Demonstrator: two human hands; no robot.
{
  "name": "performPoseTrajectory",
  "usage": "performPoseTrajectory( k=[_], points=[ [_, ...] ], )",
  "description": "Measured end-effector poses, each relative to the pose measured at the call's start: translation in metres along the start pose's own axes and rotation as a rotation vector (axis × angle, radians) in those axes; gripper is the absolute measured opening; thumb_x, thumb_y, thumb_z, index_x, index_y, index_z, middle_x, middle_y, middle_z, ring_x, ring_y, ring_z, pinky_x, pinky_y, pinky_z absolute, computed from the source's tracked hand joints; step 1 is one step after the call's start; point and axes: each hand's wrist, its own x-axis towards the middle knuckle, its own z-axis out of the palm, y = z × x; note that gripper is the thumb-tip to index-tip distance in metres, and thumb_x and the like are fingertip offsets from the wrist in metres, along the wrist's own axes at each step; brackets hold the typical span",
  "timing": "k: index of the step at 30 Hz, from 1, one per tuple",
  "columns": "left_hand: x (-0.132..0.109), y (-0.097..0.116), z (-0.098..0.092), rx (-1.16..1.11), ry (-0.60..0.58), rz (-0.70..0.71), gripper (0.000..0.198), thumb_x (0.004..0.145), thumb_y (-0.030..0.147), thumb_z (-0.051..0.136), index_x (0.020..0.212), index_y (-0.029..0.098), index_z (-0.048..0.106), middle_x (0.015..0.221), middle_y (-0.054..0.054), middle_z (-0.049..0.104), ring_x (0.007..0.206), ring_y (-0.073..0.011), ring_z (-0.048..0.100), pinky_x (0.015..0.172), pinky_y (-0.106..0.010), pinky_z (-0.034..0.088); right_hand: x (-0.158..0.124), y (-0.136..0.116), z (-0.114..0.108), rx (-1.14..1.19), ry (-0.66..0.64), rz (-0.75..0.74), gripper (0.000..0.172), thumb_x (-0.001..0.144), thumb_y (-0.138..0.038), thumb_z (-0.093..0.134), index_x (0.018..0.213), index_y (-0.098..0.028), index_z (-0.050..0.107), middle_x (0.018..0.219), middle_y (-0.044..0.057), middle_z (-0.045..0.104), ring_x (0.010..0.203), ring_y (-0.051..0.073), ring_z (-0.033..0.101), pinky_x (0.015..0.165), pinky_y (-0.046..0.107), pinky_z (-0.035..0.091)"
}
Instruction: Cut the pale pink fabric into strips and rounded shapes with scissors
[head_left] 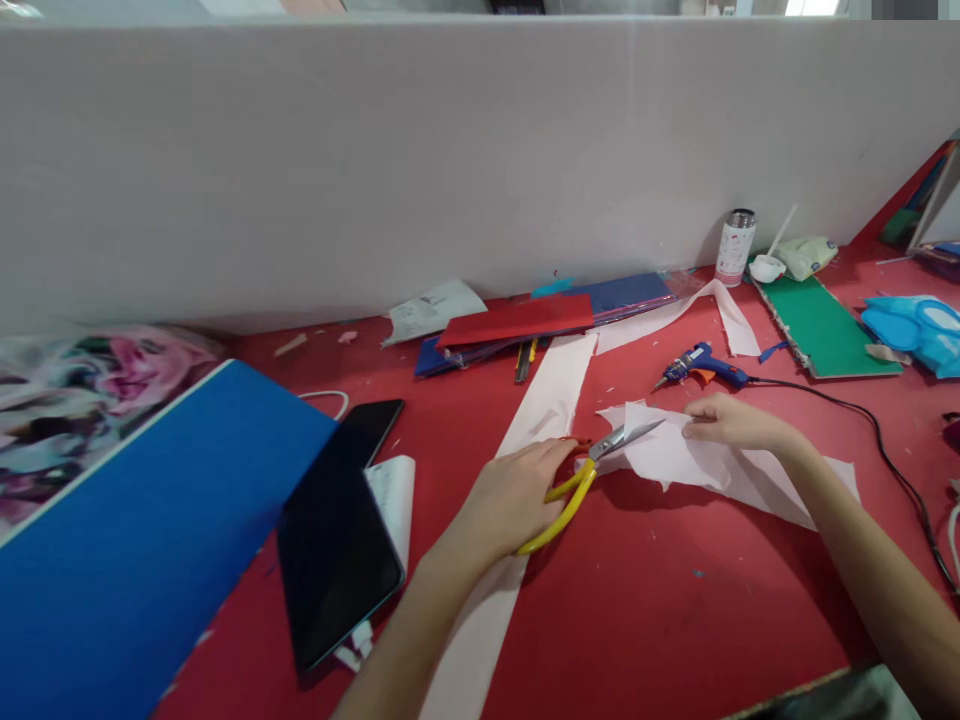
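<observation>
My left hand (510,497) is closed round the yellow handles of a pair of scissors (592,468). Their steel blades point right and lie over the edge of a ragged pale pink sheet (720,468). My right hand (724,420) rests on top of that sheet with its fingers pressed together, pinching its upper edge. A long pale pink strip (525,440) runs from the back of the red table (645,600) toward me, passing under my left hand.
A blue glue gun (701,366) with a black cord lies just behind the sheet. A dark tablet (334,555) and phone (367,430) lie at left beside a blue board (142,540). Red and blue sheets (540,318), a can (734,247) and a green board (825,328) sit by the grey partition.
</observation>
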Motion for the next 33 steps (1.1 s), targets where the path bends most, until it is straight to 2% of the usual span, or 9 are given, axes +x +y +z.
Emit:
performPoseTrajectory(
  k=[15,26,30,33],
  points=[
    [0.0015,0.0002,0.0025,-0.022,-0.029,-0.022,0.038,0.085,0.036,0.042,0.116,0.021,0.058,0.121,-0.008,0.065,0.103,-0.0267,0.063,0.08,-0.036,0.05,-0.0001,-0.0024,0.0007,0.005,-0.019,0.014,0.026,0.079,-0.036,0.047,0.062,-0.02,0.035,0.063,-0.005,0.032,0.059,0.01,0.033,0.055,0.026,0.026],
    [0.0016,-0.0001,0.0013,-0.036,-0.058,-0.029,0.037,0.086,0.039,0.042,0.112,0.02,0.062,0.112,-0.007,0.068,0.095,-0.0268,0.065,0.073,-0.034,0.048,0.0013,0.0013,0.0011,0.007,-0.014,0.004,0.023,0.079,-0.035,0.048,0.064,-0.019,0.04,0.063,-0.004,0.036,0.06,0.011,0.037,0.055,0.026,0.027],
    [0.0012,-0.0007,0.0004,-0.04,-0.069,-0.033,0.034,0.084,0.036,0.044,0.11,0.022,0.062,0.11,-0.006,0.069,0.092,-0.0251,0.065,0.069,-0.031,0.047,0.0004,0.0005,0.0009,0.017,-0.004,-0.012,0.024,0.078,-0.037,0.049,0.063,-0.02,0.04,0.063,-0.004,0.037,0.06,0.011,0.037,0.056,0.026,0.028],
    [0.0008,-0.0028,0.0016,-0.056,-0.063,-0.017,0.036,0.081,0.032,0.047,0.113,0.023,0.061,0.113,-0.006,0.068,0.095,-0.0244,0.064,0.072,-0.03,0.047,0.0,0.0007,0.0007,0.006,0.008,-0.003,0.025,0.077,-0.037,0.049,0.062,-0.02,0.038,0.063,-0.004,0.037,0.06,0.011,0.037,0.055,0.026,0.027]
  ],
)
